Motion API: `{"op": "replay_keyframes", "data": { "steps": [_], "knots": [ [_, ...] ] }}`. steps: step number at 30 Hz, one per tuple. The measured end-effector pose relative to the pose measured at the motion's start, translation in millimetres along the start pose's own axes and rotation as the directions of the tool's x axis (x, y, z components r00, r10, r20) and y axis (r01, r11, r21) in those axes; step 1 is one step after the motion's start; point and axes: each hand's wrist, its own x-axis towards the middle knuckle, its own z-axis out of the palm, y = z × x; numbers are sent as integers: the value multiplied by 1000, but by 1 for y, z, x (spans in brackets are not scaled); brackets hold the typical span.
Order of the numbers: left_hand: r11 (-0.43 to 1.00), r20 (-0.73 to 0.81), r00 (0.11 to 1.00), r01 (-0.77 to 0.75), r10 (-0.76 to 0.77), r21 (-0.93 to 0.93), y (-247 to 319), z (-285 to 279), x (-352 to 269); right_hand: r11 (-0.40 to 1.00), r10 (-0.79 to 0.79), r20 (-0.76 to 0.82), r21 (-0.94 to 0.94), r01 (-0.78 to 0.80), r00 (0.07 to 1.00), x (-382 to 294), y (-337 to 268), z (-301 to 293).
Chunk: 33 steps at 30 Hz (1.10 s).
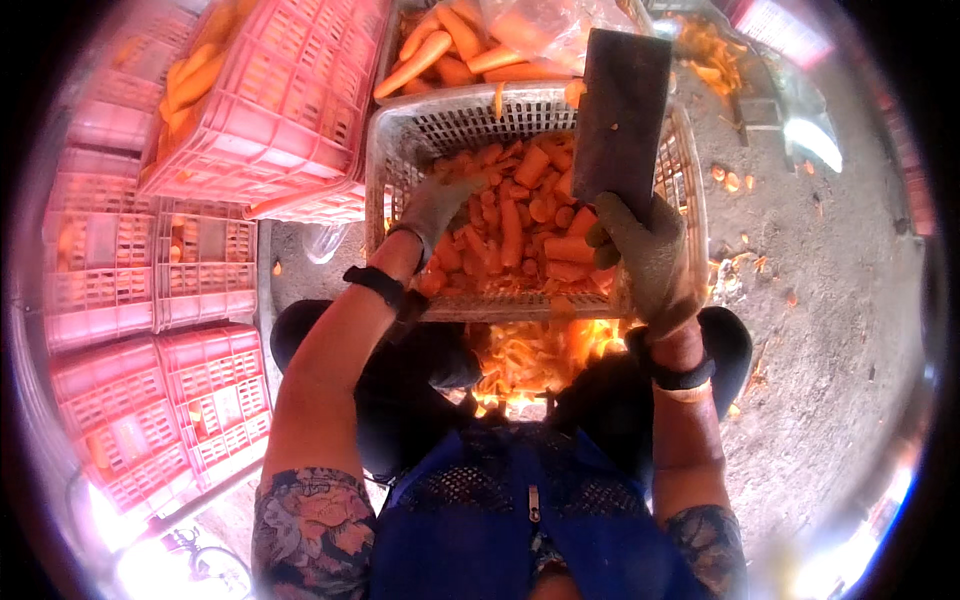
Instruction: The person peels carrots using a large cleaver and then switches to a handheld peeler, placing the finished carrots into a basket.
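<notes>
A plastic crate (379,172) with a slotted wall stands before me, filled with cut carrot pieces (512,229). My left hand (439,210), in a pale glove, reaches into it at the left, its fingers blurred among the pieces; whether it grips one is unclear. My right hand (651,255), in a dirty knitted glove, is at the crate's right side, closed round the lower end of a cleaver (622,120) whose wide dark blade points away from me, over the crate's far right corner. The cleaver's handle is hidden by the glove.
Behind the crate is another container with whole peeled carrots (457,45) and a clear plastic bag (562,30). Pink plastic crates (292,97) of carrots are stacked at the left. Orange peelings (529,356) lie between my knees. Carrot scraps (724,178) dot the concrete floor (840,300) at the right.
</notes>
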Motion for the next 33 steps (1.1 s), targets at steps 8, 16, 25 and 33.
{"op": "replay_keyframes", "data": {
  "steps": [8, 16, 25, 33],
  "knots": [
    [764, 64, 956, 187, -286, 617, -100, -38, 41, 998, 17, 155, -62, -7, 988, 14, 4, -3],
    [938, -12, 989, 137, -148, -318, 63, -33, -18, 900, 291, 379, -419, -118, 878, 45, 64, 18],
    [834, -57, 993, -116, 101, -539, 105, -79, -57, 394, 646, 573, -816, 423, 504, 86, 106, 134],
    [732, -70, 985, -163, 156, -662, 102, -94, -65, 333, 457, 751, -642, 690, 478, 91, 177, 182]
  ]
}}
